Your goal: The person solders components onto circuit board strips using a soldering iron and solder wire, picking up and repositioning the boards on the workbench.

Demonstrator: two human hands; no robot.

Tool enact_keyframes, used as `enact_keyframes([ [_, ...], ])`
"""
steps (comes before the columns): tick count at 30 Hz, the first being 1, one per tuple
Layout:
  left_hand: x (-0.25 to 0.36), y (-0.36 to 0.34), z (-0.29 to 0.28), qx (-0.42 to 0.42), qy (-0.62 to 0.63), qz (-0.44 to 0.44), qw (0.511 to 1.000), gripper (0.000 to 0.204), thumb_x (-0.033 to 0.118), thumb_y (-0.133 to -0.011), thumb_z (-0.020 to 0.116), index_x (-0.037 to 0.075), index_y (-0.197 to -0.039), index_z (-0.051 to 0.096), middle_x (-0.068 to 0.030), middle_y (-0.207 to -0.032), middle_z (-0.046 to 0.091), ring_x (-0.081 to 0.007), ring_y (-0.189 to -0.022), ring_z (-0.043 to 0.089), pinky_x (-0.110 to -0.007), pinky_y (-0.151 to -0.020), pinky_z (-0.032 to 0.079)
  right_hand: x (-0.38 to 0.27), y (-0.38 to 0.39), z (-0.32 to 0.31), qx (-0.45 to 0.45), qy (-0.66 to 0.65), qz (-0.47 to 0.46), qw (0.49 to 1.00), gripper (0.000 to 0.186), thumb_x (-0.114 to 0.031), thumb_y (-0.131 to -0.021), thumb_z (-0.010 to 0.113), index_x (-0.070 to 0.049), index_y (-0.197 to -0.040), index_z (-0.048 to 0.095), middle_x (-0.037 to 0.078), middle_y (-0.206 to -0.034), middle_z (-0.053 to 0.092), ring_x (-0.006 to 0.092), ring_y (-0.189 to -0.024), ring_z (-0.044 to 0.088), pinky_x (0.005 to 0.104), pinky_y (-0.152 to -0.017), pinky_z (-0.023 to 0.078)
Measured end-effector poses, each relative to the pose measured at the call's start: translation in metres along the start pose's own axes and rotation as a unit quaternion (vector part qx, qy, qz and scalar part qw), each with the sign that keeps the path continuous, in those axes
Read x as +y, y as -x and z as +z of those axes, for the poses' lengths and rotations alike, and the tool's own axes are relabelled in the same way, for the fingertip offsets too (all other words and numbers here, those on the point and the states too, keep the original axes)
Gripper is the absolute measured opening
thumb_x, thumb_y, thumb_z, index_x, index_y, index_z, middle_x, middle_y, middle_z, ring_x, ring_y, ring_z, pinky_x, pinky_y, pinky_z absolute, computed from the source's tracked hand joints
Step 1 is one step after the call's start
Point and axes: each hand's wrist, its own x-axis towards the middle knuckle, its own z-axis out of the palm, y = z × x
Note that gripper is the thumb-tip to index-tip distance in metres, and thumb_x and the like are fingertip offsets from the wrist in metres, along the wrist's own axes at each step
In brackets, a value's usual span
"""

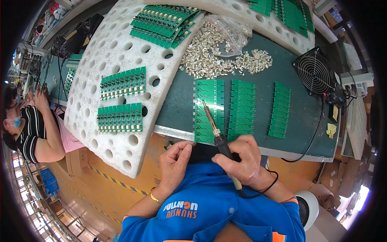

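Observation:
My right hand point(244, 159) grips a soldering iron point(221, 143), its tip over the pins along the left edge of a green circuit board panel point(209, 126). Two similar panels point(242, 109) point(279, 109) lie to its right. At the bench's front edge my left hand point(174, 163) is closed, thumb and forefinger pinched on what looks like a thin wire, close to that panel's lower corner. Beyond the panels lie loose small pale metal components point(253, 61) and more in a clear bag point(238, 34).
A white perforated foam sheet point(84, 113) holds populated boards point(119, 117); another point(282, 40) is behind. A fan point(312, 70) and cable point(306, 149) are at right. A co-worker in a striped top point(44, 147) works at far left. The bench's metal edge point(173, 132) runs before me.

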Motion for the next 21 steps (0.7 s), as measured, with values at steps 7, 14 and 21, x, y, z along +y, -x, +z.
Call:
enact_keyframes([
  [7,0.007,0.003,0.0,-0.006,0.032,-0.051,0.998,0.021,0.014,-0.099,0.061,-0.001,-0.11,0.07,0.0044,-0.087,0.064,-0.0007,-0.073,0.047,-0.017,-0.062,0.037,0.0,-0.014,0.007,-0.055,0.05,-0.032,0.997,0.03,-0.012,-0.076,0.068,-0.017,-0.105,0.061,0.009,-0.097,0.057,0.0208,-0.087,0.062,0.0412,-0.085,0.043],
  [14,0.007,0.002,-0.001,-0.027,0.072,-0.055,0.996,0.021,0.013,-0.1,0.059,-0.003,-0.112,0.068,0.001,-0.097,0.068,-0.0023,-0.083,0.053,-0.018,-0.072,0.043,0.001,-0.021,0.019,-0.063,0.081,-0.066,0.992,0.025,-0.013,-0.08,0.067,-0.016,-0.103,0.059,0.011,-0.099,0.053,0.0216,-0.088,0.063,0.041,-0.086,0.043],
  [21,0.01,-0.005,-0.008,-0.038,0.103,-0.043,0.993,0.022,0.015,-0.102,0.057,-0.002,-0.112,0.068,0.0009,-0.093,0.067,-0.0007,-0.075,0.051,-0.017,-0.064,0.039,0.005,-0.022,0.025,-0.007,0.071,-0.113,0.991,0.031,-0.01,-0.075,0.069,-0.015,-0.105,0.062,0.01,-0.097,0.053,0.02,-0.083,0.062,0.0367,-0.08,0.047],
])
